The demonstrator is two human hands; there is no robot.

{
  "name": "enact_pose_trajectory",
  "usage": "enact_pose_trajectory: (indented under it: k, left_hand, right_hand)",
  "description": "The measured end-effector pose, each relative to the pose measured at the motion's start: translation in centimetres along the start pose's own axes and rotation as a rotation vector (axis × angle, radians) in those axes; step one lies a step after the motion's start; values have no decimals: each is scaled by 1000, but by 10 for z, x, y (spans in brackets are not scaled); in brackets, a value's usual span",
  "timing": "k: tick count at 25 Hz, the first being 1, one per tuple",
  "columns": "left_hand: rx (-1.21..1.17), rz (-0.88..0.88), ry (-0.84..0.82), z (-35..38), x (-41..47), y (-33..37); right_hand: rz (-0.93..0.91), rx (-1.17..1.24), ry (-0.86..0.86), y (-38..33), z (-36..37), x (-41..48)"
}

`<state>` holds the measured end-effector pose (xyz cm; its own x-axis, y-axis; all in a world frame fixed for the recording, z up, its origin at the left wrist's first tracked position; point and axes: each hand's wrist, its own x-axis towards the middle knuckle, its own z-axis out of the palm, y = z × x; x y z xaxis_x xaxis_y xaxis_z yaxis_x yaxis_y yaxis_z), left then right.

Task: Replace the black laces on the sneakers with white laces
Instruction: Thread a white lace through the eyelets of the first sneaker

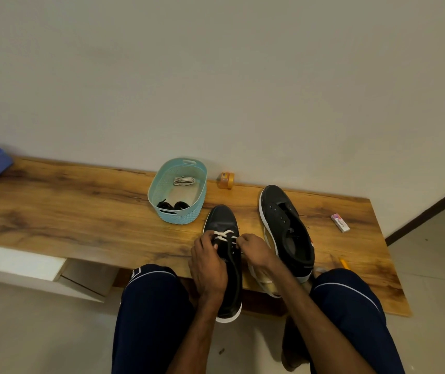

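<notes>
In the head view, a flat white lace (224, 235) is being threaded through the toe-end eyelets of the nearer black canvas sneaker (220, 218) on the wooden bench (81, 206). It is pinched at either side by the left hand (208, 256) and the right hand (253, 249). Next, the ends probably need to be evened and then crossed upward. The second black sneaker (283, 211) lies unlaced alongside. A bundled white lace (184, 181) and the black laces (172, 205) are held in the pale-blue woven plastic basket (180, 218).
</notes>
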<state>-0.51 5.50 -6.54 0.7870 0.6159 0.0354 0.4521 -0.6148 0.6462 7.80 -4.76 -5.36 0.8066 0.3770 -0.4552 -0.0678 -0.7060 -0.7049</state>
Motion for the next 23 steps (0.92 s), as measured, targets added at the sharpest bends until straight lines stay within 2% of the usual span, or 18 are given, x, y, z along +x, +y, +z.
enact_pose_trajectory:
  k: [3,9,11,14,17,20,23]
  left_hand:
    - [8,-1,-8,-1,0,1]
    - [-73,-32,19,-4,-1,4]
    - [-136,-59,37,-6,-2,5]
    - [-166,-92,47,-10,-1,7]
    - [-176,-112,20,-12,1,8]
    - [-223,-149,-17,-17,2,8]
    - [-199,-95,24,-22,0,10]
  right_hand:
    - [40,84,-48,1,-6,-1]
    - [-17,-176,234,10,-16,-14]
    - [35,-30,262,11,-23,-15]
    - [146,341,274,13,-27,-15]
    - [177,427,264,12,-16,-10]
    - [119,547,305,4,-3,-5]
    - [105,692,367,-4,0,-3]
